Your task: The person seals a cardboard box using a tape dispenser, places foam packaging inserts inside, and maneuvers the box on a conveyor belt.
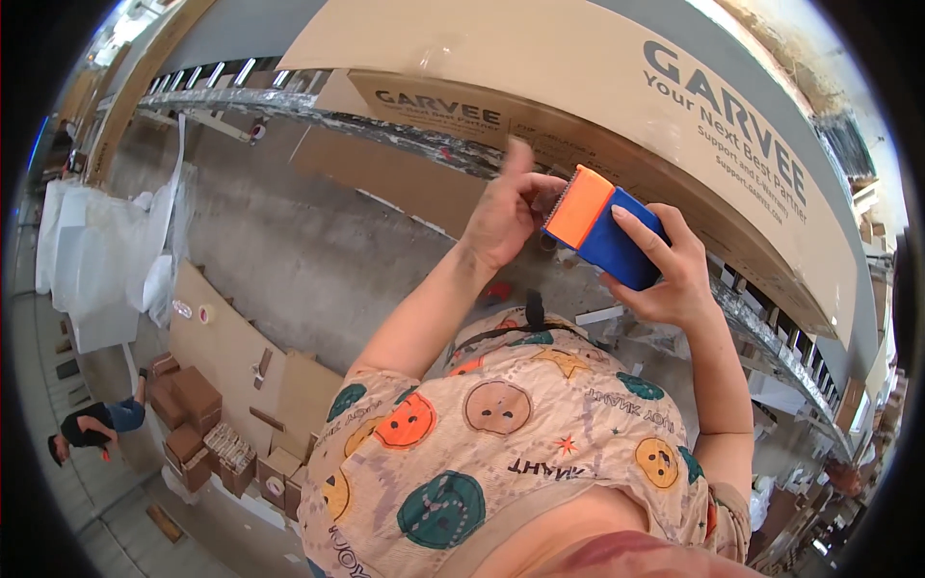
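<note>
My right hand [669, 268] grips a blue and orange tape dispenser [604, 229] in front of my chest. Its fingers lie across the blue body, and the orange end with a toothed edge points left. At that toothed edge is my left hand [505, 212], thumb raised and well apart from the bent fingers. The left fingertips reach the dispenser's edge and are partly hidden there; whether they touch tape cannot be made out. Just beyond both hands a long brown cardboard box [578, 144] lies on a roller conveyor [385, 136].
A larger carton [559, 58] rises behind the long box. White foam sheets [92, 260] stand at the left. Stacked brown boxes [198, 400] and flat cardboard [222, 337] with a tape roll [206, 313] are at lower left. Another person [96, 424] is at the far left.
</note>
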`<control>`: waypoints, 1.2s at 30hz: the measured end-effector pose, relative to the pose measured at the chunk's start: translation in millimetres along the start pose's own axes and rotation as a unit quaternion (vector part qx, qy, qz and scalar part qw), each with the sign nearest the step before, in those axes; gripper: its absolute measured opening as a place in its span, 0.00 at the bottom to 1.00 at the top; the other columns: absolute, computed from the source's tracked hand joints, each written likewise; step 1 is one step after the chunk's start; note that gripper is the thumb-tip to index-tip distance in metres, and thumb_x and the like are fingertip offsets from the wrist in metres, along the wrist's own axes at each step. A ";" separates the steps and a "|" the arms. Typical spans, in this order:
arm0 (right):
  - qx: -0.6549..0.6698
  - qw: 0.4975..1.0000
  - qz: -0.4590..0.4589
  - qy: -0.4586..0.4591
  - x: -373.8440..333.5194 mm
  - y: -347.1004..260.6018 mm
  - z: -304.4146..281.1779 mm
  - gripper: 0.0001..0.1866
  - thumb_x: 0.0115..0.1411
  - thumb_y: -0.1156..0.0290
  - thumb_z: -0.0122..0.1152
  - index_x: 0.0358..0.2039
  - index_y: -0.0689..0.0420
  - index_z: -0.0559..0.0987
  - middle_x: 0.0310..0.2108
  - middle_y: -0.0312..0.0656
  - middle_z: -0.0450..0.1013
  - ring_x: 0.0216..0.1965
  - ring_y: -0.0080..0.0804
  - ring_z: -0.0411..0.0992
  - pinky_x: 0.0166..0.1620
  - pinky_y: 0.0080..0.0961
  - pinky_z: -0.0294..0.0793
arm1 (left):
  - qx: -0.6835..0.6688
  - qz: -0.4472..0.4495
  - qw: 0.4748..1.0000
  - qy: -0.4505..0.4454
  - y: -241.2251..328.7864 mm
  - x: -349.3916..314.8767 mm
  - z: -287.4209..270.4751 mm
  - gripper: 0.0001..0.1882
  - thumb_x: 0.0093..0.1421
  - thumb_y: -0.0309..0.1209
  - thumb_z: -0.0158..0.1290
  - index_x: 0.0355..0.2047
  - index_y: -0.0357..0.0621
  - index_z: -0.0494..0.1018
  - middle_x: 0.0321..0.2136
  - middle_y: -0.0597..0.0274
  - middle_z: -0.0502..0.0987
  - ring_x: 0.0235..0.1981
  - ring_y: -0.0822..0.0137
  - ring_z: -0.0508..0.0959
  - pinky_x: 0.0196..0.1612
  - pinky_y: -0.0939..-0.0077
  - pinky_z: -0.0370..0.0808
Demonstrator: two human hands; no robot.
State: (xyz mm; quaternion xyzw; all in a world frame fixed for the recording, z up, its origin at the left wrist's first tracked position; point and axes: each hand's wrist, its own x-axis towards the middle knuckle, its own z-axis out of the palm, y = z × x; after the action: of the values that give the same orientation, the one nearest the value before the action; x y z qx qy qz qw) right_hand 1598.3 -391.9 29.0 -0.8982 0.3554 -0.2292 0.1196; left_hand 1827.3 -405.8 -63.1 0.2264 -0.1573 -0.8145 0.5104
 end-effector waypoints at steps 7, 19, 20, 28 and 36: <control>-0.092 0.992 -0.085 0.011 36.2 -8.1 5.3 0.39 0.35 0.67 0.71 0.53 0.40 0.72 0.39 0.48 0.68 0.34 0.43 0.73 0.34 0.35 0.75 | 0.233 0.208 0.927 0.209 10.4 3.9 14.5 0.10 0.59 0.31 0.55 0.28 0.35 0.79 0.25 0.65 0.78 0.24 0.78 0.75 0.31 0.85 0.72; -0.241 0.963 -0.045 -0.111 164.4 -45.9 19.4 0.27 0.45 0.61 0.64 0.47 0.56 0.75 0.32 0.49 0.70 0.35 0.44 0.72 0.34 0.37 0.75 | 0.636 0.511 0.334 0.473 201.4 31.3 -117.9 0.07 0.52 0.36 0.58 0.26 0.47 0.80 0.37 0.60 0.78 0.42 0.59 0.74 0.45 0.65 0.70; -0.239 0.964 -0.042 -0.108 180.1 -51.8 28.1 0.27 0.45 0.61 0.64 0.47 0.56 0.75 0.32 0.49 0.70 0.35 0.44 0.72 0.34 0.37 0.75 | 0.662 0.471 0.272 0.516 205.6 36.1 -126.9 0.10 0.52 0.39 0.57 0.26 0.47 0.80 0.41 0.59 0.77 0.47 0.56 0.72 0.48 0.63 0.69; -0.295 0.896 -0.074 -0.324 229.3 -48.3 40.5 0.13 0.45 0.65 0.61 0.32 0.52 0.83 0.33 0.40 0.78 0.37 0.39 0.76 0.37 0.39 0.73 | 0.645 0.338 0.383 0.568 215.9 68.1 -127.7 0.49 0.55 0.53 0.50 0.61 0.23 0.45 0.60 0.26 0.47 0.63 0.36 0.47 0.65 0.49 0.44; -0.243 0.888 -0.117 -0.372 228.9 -38.1 58.2 0.14 0.48 0.63 0.64 0.38 0.50 0.82 0.39 0.40 0.77 0.41 0.38 0.75 0.39 0.39 0.75 | 0.605 -0.018 0.609 0.513 145.4 102.6 37.4 0.36 0.49 0.38 0.52 0.61 0.63 0.58 0.61 0.45 0.56 0.59 0.51 0.62 0.56 0.50 0.62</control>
State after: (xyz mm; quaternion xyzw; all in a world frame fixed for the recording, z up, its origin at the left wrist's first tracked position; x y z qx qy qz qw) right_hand 1796.5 -520.2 67.8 -0.9538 0.2217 0.2025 -0.0065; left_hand 1879.4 -560.0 18.2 0.8670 -0.3227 -0.2941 0.2402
